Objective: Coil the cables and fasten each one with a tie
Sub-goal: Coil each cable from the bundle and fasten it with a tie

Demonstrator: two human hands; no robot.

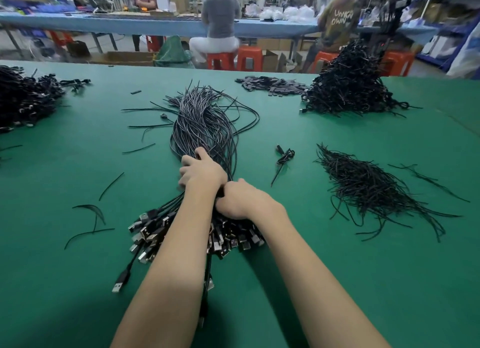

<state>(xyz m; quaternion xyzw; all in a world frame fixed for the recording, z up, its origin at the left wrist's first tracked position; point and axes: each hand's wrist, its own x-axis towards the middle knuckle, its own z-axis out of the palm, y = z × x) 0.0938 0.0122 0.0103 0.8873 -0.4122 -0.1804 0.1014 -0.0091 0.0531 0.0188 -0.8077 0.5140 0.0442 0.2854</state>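
Both hands are closed around one thick bundle of uncoiled cables (207, 129) at mid-table: the left hand (201, 172) further up, the right hand (240, 201) just above the plugs. Finished coils are heaped far right (353, 88) and far left (26, 98); one tied coil (284, 156) lies beside the loose ties (368, 184). Most of the bundle is judged undone.

White "UNKN OWN" print on back of olive T-shirt (339, 20), seated person, background.

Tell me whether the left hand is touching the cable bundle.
Touching. The head view shows the left hand with fingers curled round the cable bundle on the table, just ahead of the right hand.
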